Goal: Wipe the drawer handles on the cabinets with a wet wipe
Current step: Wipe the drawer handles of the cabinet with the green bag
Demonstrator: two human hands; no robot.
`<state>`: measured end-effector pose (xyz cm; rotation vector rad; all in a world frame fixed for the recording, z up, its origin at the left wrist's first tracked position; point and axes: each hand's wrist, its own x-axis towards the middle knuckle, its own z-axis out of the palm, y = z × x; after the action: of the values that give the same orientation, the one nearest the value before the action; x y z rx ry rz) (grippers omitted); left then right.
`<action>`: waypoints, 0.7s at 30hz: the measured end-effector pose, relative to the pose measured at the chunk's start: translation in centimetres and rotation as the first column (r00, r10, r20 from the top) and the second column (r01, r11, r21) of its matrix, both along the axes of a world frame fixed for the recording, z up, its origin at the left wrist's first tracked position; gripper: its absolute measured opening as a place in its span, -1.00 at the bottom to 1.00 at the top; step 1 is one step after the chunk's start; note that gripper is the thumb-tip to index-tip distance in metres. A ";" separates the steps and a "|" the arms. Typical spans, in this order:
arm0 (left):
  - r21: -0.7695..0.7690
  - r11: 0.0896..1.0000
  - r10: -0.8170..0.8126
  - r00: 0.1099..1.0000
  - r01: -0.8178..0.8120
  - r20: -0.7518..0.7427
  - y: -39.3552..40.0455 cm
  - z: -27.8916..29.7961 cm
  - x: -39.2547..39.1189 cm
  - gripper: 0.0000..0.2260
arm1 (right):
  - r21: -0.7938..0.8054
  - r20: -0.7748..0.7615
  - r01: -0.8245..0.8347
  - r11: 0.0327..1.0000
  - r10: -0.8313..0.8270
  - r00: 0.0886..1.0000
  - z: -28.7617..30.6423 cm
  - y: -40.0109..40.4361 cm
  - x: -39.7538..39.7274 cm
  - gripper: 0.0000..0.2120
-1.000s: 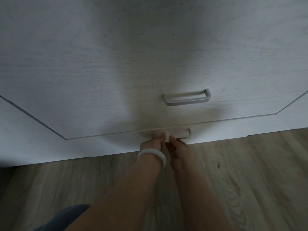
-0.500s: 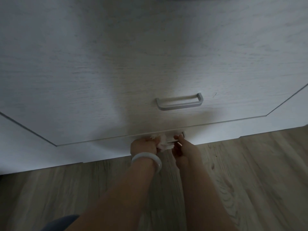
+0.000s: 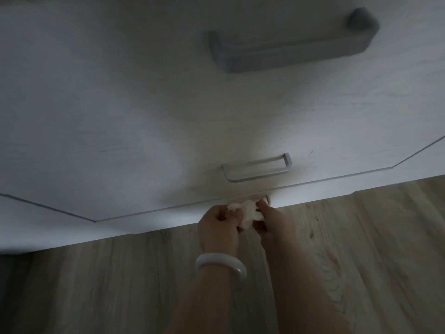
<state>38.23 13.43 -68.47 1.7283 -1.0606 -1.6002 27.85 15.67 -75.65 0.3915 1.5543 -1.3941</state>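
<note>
Hands meet at lower centre of frame: left hand [image 3: 218, 222], white bangle [image 3: 220, 264] on its wrist, pinches the crumpled wet wipe [image 3: 248, 213]. Right hand [image 3: 271, 219] grips the wipe's other side, fingertips curled at the lowest drawer handle [image 3: 266, 200], mostly hidden.

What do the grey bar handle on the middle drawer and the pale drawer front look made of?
The grey bar handle looks like brushed metal or metal-look plastic: matte, with an even dull sheen. The pale drawer front appears to be whitewashed wood-grain laminate: faint horizontal streaks on a flat surface. The dim light leaves both uncertain.
</note>
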 end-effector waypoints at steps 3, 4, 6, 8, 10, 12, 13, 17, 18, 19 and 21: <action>-0.013 0.998 -0.054 0.992 0.056 0.117 0.9 0.7 1.4 -0.95 | 0.008 0.120 -0.014 1.000 0.013 0.993 0.6 0.2 0.3 -0.80; 0.004 0.999 -0.042 0.992 0.042 0.120 1.2 0.8 1.7 -0.92 | 0.018 0.143 -0.039 0.999 0.036 0.989 0.9 0.6 0.4 -0.79; 0.060 0.998 0.015 0.996 -0.020 0.085 1.7 0.6 2.1 -0.90 | 0.045 0.179 -0.091 0.995 0.082 0.980 1.5 1.5 0.9 -0.77; 0.105 0.993 0.054 0.997 -0.060 0.059 2.5 1.0 2.4 -0.89 | 0.023 0.239 -0.131 0.991 0.121 0.963 2.9 2.6 1.7 -0.68; 0.117 0.991 0.066 0.996 -0.072 0.058 3.6 1.9 2.9 -0.85 | -0.024 0.298 -0.177 0.984 0.176 0.938 4.7 3.9 2.6 -0.51; 0.129 0.989 0.059 0.997 -0.065 0.055 4.8 3.5 4.1 -0.84 | -0.043 0.299 -0.248 0.968 0.249 0.921 7.3 5.5 3.5 -0.60; 0.136 0.989 0.057 0.997 -0.063 0.049 5.3 4.3 4.7 -0.84 | -0.042 0.288 -0.279 0.960 0.278 0.916 8.6 6.3 3.9 -0.66; 0.183 0.982 0.030 0.999 -0.036 0.034 7.2 9.0 6.8 -0.89 | -0.106 0.230 -0.405 0.908 0.419 0.878 15.1 9.1 5.0 -0.74; 0.197 0.980 0.028 0.999 -0.032 0.022 7.6 10.3 7.1 -0.89 | -0.135 0.210 -0.413 0.901 0.433 0.876 16.7 9.7 5.2 -0.74; 0.213 0.976 0.035 0.999 -0.037 0.010 7.9 12.2 7.5 -0.88 | -0.152 0.187 -0.424 0.893 0.447 0.874 18.7 10.2 5.6 -0.74; 0.229 0.972 0.057 0.998 -0.049 -0.031 8.4 15.6 8.0 -0.85 | -0.178 0.135 -0.446 0.877 0.470 0.872 22.0 10.8 6.0 -0.70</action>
<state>46.18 21.83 -52.88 1.8487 -0.8316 -1.7708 33.84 26.45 -53.63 0.0435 1.2872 -1.0546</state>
